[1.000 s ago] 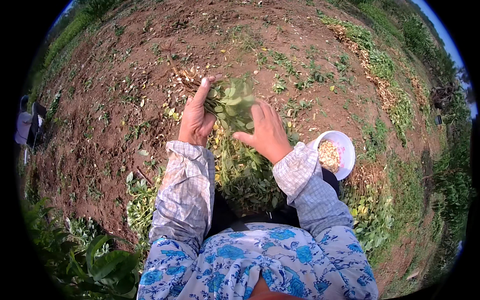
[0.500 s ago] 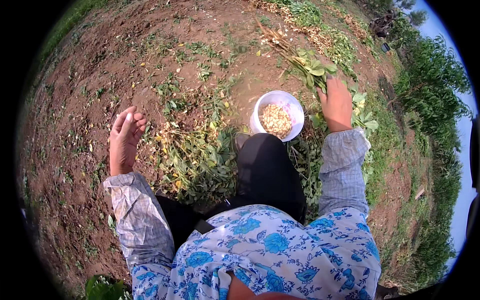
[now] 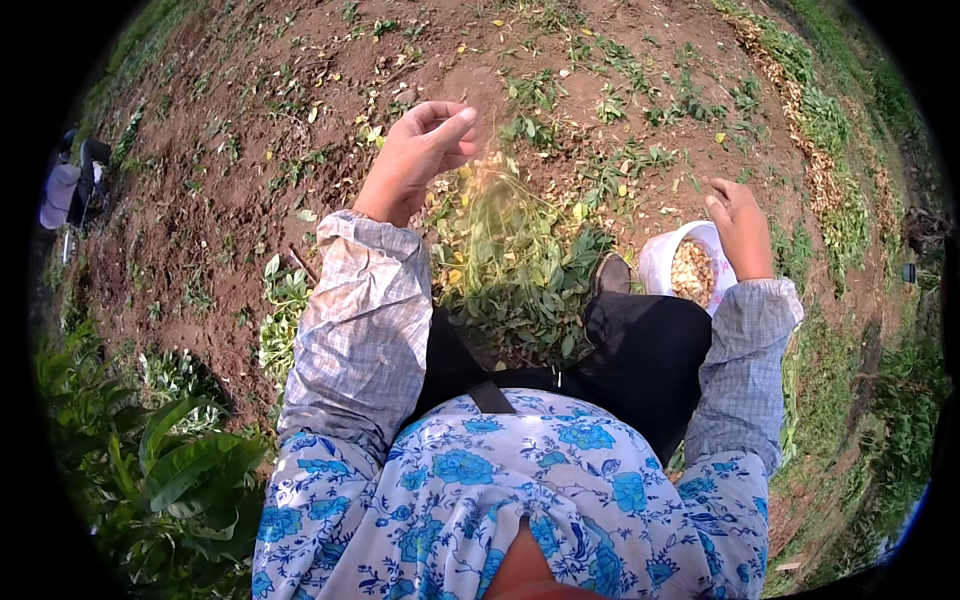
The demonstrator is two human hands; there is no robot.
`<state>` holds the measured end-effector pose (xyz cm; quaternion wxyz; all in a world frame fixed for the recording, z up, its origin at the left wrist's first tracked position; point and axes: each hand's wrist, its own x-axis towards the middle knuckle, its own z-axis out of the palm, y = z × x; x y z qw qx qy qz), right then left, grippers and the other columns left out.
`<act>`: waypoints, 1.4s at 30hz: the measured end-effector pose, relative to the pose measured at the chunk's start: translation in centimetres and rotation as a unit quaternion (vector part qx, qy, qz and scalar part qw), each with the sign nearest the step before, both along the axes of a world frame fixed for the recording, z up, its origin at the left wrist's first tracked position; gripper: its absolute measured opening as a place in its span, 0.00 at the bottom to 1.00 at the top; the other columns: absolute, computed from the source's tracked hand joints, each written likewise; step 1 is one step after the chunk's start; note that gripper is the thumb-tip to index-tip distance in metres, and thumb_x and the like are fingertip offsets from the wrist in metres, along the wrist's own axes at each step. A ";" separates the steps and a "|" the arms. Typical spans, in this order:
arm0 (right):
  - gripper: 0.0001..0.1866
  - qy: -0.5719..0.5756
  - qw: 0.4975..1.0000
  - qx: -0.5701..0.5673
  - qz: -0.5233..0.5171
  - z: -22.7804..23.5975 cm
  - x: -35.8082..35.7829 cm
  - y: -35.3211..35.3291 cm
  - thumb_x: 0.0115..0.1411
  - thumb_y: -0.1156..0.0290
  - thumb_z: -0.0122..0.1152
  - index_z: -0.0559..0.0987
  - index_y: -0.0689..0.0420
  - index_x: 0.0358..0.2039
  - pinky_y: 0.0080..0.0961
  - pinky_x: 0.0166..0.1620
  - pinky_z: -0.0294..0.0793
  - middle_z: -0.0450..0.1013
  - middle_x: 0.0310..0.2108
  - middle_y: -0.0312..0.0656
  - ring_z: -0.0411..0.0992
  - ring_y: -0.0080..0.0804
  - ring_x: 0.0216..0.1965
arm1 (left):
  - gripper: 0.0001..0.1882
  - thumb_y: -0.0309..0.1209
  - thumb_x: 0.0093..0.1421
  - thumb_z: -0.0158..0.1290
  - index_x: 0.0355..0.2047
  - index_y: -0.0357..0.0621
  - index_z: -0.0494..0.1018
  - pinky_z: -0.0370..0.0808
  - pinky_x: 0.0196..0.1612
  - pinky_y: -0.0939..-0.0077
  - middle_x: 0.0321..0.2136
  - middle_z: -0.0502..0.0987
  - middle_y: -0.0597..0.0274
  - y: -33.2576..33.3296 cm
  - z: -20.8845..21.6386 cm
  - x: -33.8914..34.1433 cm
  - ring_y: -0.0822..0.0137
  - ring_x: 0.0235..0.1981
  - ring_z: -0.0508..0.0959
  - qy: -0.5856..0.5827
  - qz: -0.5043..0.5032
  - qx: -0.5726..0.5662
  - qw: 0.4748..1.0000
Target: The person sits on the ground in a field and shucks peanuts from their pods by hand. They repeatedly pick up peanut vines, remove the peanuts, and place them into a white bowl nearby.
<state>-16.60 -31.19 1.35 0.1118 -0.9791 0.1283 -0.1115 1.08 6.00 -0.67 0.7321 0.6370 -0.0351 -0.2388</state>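
My left hand [image 3: 420, 160] is raised at the left of centre, its fingers curled and thumb bent to the index finger; whatever it may hold is hidden. Right beside it, a motion-smeared clump of yellowish stems [image 3: 492, 205] hangs or falls over a heap of pulled peanut plants [image 3: 530, 300]. My right hand [image 3: 742, 230] is at the rim of a white bucket [image 3: 657, 265], fingers bent, thumb apart, with nothing visible in them. Pale peanuts [image 3: 691, 272] lie inside the bucket, which stands tilted beside my right knee.
My dark-trousered legs [image 3: 645, 325] are bent around the heap, a shoe [image 3: 611, 273] at its right edge. Brown soil [image 3: 240, 190] carries scattered leaves. A long row of pulled plants and peanuts [image 3: 815, 140] runs along the right. Leafy green plants [image 3: 150, 460] grow at lower left.
My view has swung left. The leafy plant in my right hand has left it, and smeared stems now show over the heap. My left hand has come nearer the heap.
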 end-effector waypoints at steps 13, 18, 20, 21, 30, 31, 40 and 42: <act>0.31 0.449 0.885 0.106 -0.059 -29.7 15.1 10.2 0.53 0.55 0.64 0.70 0.59 0.54 0.40 0.57 0.65 0.67 0.53 0.55 0.67 0.50 0.54 | 0.15 0.32 0.62 0.55 0.45 0.37 0.71 0.74 0.40 0.79 0.33 0.76 0.65 4.3 1.9 0.4 0.74 0.33 0.76 -0.025 0.047 0.039 0.998; 0.44 0.396 0.894 0.197 -0.068 -32.9 16.7 11.6 0.52 0.58 0.64 0.56 0.62 0.64 0.38 0.64 0.57 0.56 0.62 0.57 0.58 0.52 0.62 | 0.15 0.32 0.62 0.55 0.46 0.35 0.71 0.74 0.42 0.78 0.33 0.77 0.63 6.0 1.4 0.4 0.72 0.35 0.77 -0.021 0.081 0.079 0.993; 0.50 0.425 0.870 0.229 -0.097 -34.1 16.8 12.6 0.50 0.57 0.67 0.50 0.60 0.66 0.38 0.64 0.57 0.57 0.62 0.58 0.57 0.52 0.63 | 0.16 0.32 0.62 0.55 0.46 0.35 0.71 0.75 0.43 0.77 0.33 0.77 0.62 6.0 1.4 0.4 0.72 0.35 0.77 -0.016 0.086 0.097 0.991; 0.51 0.444 0.850 0.262 -0.109 -34.8 16.6 13.1 0.49 0.55 0.67 0.49 0.59 0.66 0.38 0.63 0.59 0.57 0.62 0.58 0.58 0.52 0.62 | 0.16 0.32 0.62 0.55 0.46 0.35 0.71 0.75 0.43 0.77 0.33 0.77 0.62 6.0 1.3 0.4 0.72 0.35 0.77 -0.016 0.084 0.097 0.992; 0.35 0.521 0.813 0.255 -0.040 -35.5 16.0 13.4 0.54 0.53 0.61 0.68 0.60 0.58 0.37 0.58 0.64 0.66 0.56 0.56 0.66 0.49 0.56 | 0.13 0.31 0.63 0.53 0.46 0.37 0.71 0.75 0.43 0.77 0.33 0.77 0.64 4.1 1.2 -0.4 0.72 0.36 0.78 -0.011 0.031 0.091 0.995; 0.29 0.444 0.850 0.278 -0.053 -34.7 14.5 13.6 0.57 0.54 0.57 0.72 0.60 0.54 0.38 0.56 0.65 0.69 0.53 0.54 0.68 0.48 0.54 | 0.14 0.31 0.62 0.55 0.45 0.37 0.71 0.75 0.43 0.77 0.33 0.77 0.64 4.3 1.0 -0.2 0.73 0.36 0.78 -0.018 0.002 0.102 0.995; 0.20 0.123 0.804 0.576 -0.084 -23.6 11.1 13.4 0.63 0.74 0.49 0.68 0.67 0.55 0.33 0.52 0.67 0.73 0.45 0.46 0.73 0.34 0.45 | 0.19 0.41 0.56 0.60 0.37 0.35 0.75 0.74 0.39 0.75 0.31 0.79 0.58 1.6 -2.6 0.4 0.69 0.33 0.78 -0.173 -0.135 0.262 0.940; 0.20 0.095 0.793 0.598 -0.071 -19.7 10.8 13.3 0.62 0.75 0.48 0.68 0.68 0.54 0.30 0.51 0.68 0.74 0.44 0.47 0.75 0.32 0.41 | 0.25 0.46 0.53 0.61 0.41 0.35 0.75 0.75 0.40 0.69 0.32 0.79 0.53 1.0 -4.2 0.9 0.60 0.34 0.79 -0.218 -0.177 0.311 0.908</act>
